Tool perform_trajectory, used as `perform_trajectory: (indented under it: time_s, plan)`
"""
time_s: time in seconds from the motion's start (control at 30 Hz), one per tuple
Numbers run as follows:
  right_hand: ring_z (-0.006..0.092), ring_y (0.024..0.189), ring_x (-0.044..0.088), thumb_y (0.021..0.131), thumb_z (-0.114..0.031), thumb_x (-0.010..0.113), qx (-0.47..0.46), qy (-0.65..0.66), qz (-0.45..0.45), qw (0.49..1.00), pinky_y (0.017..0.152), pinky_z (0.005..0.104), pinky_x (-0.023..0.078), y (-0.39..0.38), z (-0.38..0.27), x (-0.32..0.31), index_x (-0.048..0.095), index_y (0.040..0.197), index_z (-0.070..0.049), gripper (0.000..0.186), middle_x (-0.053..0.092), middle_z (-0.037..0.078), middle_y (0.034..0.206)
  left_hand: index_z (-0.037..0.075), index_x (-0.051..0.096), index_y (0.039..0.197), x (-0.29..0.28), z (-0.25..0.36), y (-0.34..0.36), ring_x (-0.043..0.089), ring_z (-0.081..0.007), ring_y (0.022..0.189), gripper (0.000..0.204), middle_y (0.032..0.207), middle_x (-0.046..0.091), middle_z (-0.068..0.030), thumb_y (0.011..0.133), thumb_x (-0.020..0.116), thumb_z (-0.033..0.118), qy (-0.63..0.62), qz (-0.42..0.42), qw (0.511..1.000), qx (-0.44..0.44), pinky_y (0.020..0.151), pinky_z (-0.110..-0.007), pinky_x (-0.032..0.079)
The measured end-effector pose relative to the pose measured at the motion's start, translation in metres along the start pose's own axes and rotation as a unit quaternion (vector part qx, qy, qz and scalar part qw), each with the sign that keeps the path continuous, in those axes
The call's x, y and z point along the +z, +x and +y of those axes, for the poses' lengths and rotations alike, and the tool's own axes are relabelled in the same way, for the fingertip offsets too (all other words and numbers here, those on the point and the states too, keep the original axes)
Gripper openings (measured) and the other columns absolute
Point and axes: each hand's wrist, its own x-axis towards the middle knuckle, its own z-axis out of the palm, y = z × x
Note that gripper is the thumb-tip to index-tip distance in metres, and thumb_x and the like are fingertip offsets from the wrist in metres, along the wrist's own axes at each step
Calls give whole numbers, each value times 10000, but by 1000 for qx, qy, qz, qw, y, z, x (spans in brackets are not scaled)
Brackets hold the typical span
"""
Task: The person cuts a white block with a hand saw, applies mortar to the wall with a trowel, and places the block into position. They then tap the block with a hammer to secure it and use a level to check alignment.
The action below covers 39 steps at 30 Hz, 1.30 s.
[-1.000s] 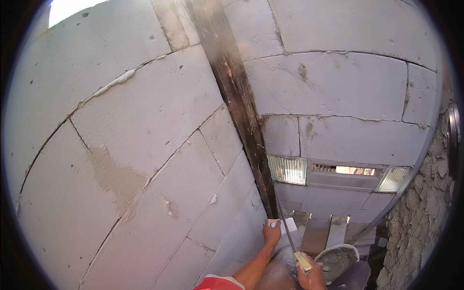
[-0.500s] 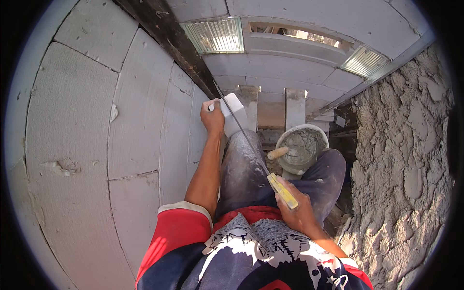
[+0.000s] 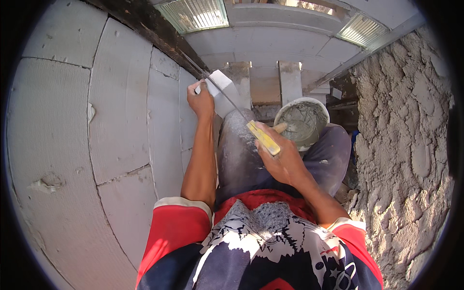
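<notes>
At the left knee (image 3: 237,121), I have the white block (image 3: 227,99), its left edge gripped by the left hand (image 3: 200,100), fingers curled closed on it. Right hand (image 3: 284,162): fingers wrapped tight round the yellow handle (image 3: 264,138) of a saw. Thin blade (image 3: 232,100) crosses the block; I can't tell if it cuts in. Mortar bucket (image 3: 326,116) by the right knee (image 3: 333,137), wooden tool handle (image 3: 279,127) at its rim. Pale block wall (image 3: 121,101) left.

Yellow saw handle (image 3: 264,137) and grey blade (image 3: 222,91) at centre; white block (image 3: 224,80) above; navy shirt (image 3: 224,268) at the bottom, white-patterned, with red, white-cuffed sleeves (image 3: 179,224); whitish bucket (image 3: 302,99), grey mortar (image 3: 307,121) inside; blackish-brown beam (image 3: 145,21), upper left; pale ribbed glass panel (image 3: 193,15), top.
</notes>
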Motion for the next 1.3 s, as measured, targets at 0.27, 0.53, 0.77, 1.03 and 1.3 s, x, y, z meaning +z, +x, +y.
perform_trajectory:
  time_s: [0.27, 0.53, 0.77, 1.03, 1.3]
  plan:
    - [191, 961, 712, 982, -89, 663, 29, -39, 11, 999, 903, 329, 541, -63, -21, -18, 565, 1456, -31, 488, 746, 196, 1158, -26, 684, 1024, -1, 14, -1, 657, -289, 1024, 251, 1085, 708, -182, 970, 704, 219, -46, 25, 997, -57, 939, -400, 498]
    - [348, 1217, 685, 991, -86, 642, 39, -28, 6, 999, 935, 370, 548, -79, -32, -26, 553, 1448, -19, 470, 713, 235, 1267, -13, 685, 1047, -8, 11, -6, 641, -231, 1025, 206, 1112, 696, -149, 970, 692, 178, -28, 18, 998, -46, 921, -357, 501]
    - [421, 1084, 711, 979, -112, 662, -2, -21, 5, 1000, 911, 415, 559, 9, -11, 1, 540, 1468, -66, 506, 702, 254, 1236, -26, 690, 1012, 4, 20, -14, 657, -278, 1007, 223, 1095, 705, -181, 957, 703, 190, 24, 3, 1000, -2, 943, -392, 498]
    - [422, 1013, 718, 980, -140, 671, -44, 3, 8, 999, 859, 421, 567, -6, 5, 1, 519, 1488, -68, 535, 725, 229, 1201, -15, 669, 1052, -1, -6, 5, 644, -201, 889, 204, 1010, 691, -129, 977, 680, 174, -60, 26, 997, -46, 757, -349, 529]
    - [460, 929, 711, 980, -162, 680, -40, -37, 32, 998, 828, 425, 565, -54, 4, -17, 552, 1460, -59, 508, 724, 275, 1107, -16, 675, 1041, -5, 19, 13, 630, -234, 1019, 213, 1086, 689, -155, 967, 700, 183, -54, 1, 995, -84, 915, -368, 498]
